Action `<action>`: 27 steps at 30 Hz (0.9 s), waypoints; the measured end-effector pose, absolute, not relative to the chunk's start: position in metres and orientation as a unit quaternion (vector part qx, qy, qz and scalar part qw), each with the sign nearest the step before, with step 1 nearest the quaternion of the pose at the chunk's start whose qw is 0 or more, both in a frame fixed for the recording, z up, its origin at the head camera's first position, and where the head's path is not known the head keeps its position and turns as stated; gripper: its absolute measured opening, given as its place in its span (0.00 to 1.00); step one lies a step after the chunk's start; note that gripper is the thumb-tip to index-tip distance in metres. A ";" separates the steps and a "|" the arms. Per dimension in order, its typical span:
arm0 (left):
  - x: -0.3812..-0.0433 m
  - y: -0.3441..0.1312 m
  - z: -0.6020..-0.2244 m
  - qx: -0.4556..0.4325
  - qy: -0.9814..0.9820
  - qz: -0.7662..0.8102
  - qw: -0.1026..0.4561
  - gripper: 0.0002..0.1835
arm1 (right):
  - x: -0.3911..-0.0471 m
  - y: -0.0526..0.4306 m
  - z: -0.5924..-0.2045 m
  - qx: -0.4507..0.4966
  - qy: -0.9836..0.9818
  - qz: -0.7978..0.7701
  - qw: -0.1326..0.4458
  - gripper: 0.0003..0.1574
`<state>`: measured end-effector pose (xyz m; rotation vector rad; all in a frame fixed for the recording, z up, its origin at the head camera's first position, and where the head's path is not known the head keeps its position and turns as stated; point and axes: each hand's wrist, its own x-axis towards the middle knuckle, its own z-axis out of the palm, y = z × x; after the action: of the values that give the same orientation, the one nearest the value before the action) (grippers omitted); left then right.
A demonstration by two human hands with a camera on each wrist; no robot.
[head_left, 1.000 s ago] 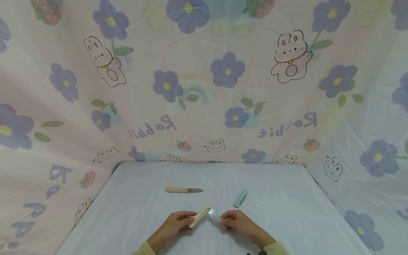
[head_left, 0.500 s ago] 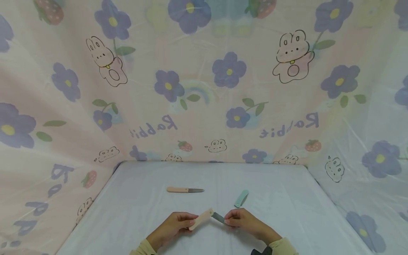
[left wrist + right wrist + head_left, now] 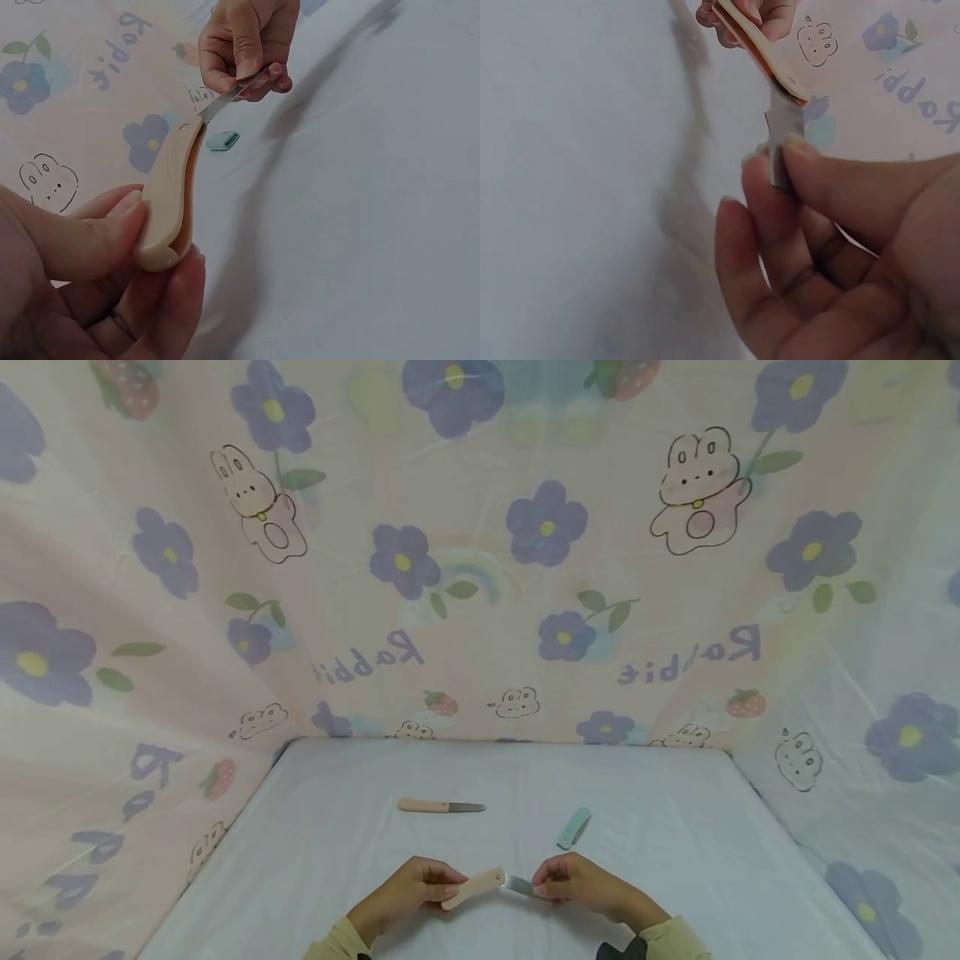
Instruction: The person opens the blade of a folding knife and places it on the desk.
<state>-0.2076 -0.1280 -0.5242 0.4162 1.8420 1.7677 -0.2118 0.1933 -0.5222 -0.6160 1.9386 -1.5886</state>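
My left hand pinches the cream handle of a folding knife between thumb and fingers. The metal blade is swung partly out, at a wide angle to the handle. Its free end is pinched by my right hand, thumb on one face and forefinger on the other. In the left wrist view the handle's slot shows along its edge. The pair of hands hold this knife just above the white table, near its front. Part of the blade is hidden by my right fingers.
Farther back lies a second knife with a peach handle, its blade out and pointing right. A mint-green folding knife, folded, lies beyond my right hand. Patterned cloth walls enclose the white table at the back and sides.
The angle between blade and handle has widened. My right hand has moved slightly right with the blade tip, and the knife's pivot has dropped lower. The two other knives lie as before.
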 end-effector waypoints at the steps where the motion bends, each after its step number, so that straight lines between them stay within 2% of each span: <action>1: -0.208 -0.128 -0.523 0.157 0.688 0.654 0.273 0.12 | -0.212 0.194 -0.522 -0.235 0.720 -0.590 0.280 0.13; 12: -0.206 -0.128 -0.518 0.183 0.724 0.605 0.278 0.09 | -0.208 0.195 -0.518 -0.257 0.721 -0.570 0.301 0.11; 21: -0.204 -0.130 -0.513 0.251 0.733 0.567 0.281 0.07 | -0.206 0.194 -0.519 -0.252 0.741 -0.534 0.320 0.09; 27: -0.203 -0.130 -0.515 0.247 0.753 0.549 0.267 0.07 | -0.204 0.192 -0.520 -0.261 0.745 -0.526 0.318 0.10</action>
<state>-0.2027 -0.1301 -0.5152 0.6653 2.0312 1.4819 -0.2041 0.1920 -0.5199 -0.6872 1.9597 -1.3835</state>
